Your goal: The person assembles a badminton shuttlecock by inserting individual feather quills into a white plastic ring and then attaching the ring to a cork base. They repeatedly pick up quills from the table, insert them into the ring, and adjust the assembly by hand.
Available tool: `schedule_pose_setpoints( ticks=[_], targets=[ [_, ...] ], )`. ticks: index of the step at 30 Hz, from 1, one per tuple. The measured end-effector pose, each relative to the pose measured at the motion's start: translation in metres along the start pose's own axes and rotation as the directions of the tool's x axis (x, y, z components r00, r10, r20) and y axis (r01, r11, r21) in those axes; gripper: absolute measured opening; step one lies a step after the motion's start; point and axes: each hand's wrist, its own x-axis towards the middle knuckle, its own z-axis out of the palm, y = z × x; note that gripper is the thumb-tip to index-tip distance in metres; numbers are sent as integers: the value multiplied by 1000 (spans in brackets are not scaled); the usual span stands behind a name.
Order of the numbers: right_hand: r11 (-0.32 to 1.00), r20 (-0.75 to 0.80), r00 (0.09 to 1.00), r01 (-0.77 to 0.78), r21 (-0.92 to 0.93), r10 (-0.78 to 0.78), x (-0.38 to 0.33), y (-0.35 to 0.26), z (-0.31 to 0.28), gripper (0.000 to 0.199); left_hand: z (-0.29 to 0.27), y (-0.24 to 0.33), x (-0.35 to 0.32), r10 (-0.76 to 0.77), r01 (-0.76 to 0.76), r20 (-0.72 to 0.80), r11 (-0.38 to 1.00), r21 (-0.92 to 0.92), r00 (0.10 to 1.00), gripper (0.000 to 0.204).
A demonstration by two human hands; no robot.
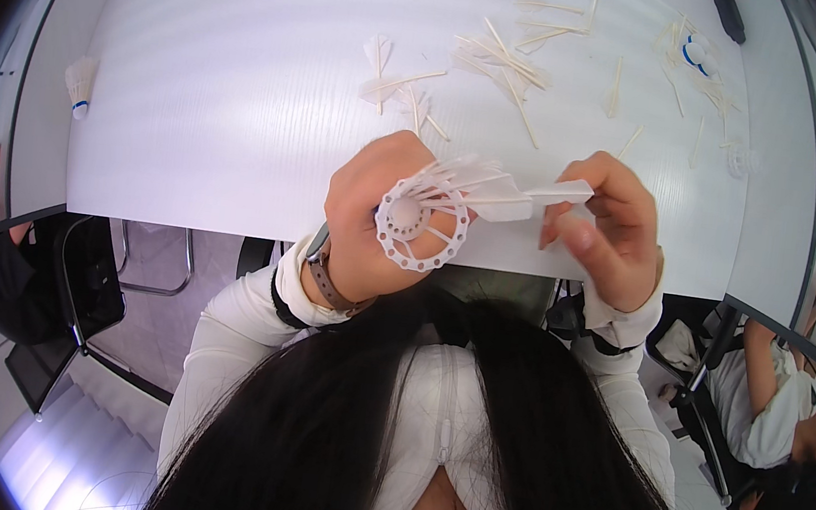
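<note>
My left hand (pixel 368 205) is closed around a partly feathered shuttlecock (pixel 406 216), its white perforated ring turned toward me. Several feathers fan out from its far right side, while bare struts show nearer to me. At the right, my right hand (pixel 612 228) pinches a white feather (pixel 564 192) by its outer end, between thumb and fingers. That feather overlaps the ones on the shuttlecock, so I cannot tell whether it is joined to it. Both hands are above the table's near edge.
Loose feathers (pixel 505 65) lie scattered on the white table (pixel 213 112). A shuttlecock (pixel 80 87) sits at the left edge. Blue-banded cork bases (pixel 697 54) and a small white ring (pixel 737 160) lie at the right. Partitions flank the table, with people seated beyond.
</note>
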Motion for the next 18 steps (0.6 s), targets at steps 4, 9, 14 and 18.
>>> schedule_pose_setpoints(
  ticks=[4,9,14,18],
  targets=[
    [998,117,992,-54,17,52,1,0,4,10,1,-1,1,7,-2,61,996,-88,998,13],
    [997,40,997,-72,34,70,-1,-3,4,10,3,0,3,32,-28,54,996,-87,998,14],
    [997,-1,1000,-25,68,25,-1,-1,4,13,3,1,5,16,-8,79,995,-94,997,11],
    [998,-68,997,-34,54,37,-3,0,3,12,5,2,5,1,12,105,993,-119,994,12]
  ],
)
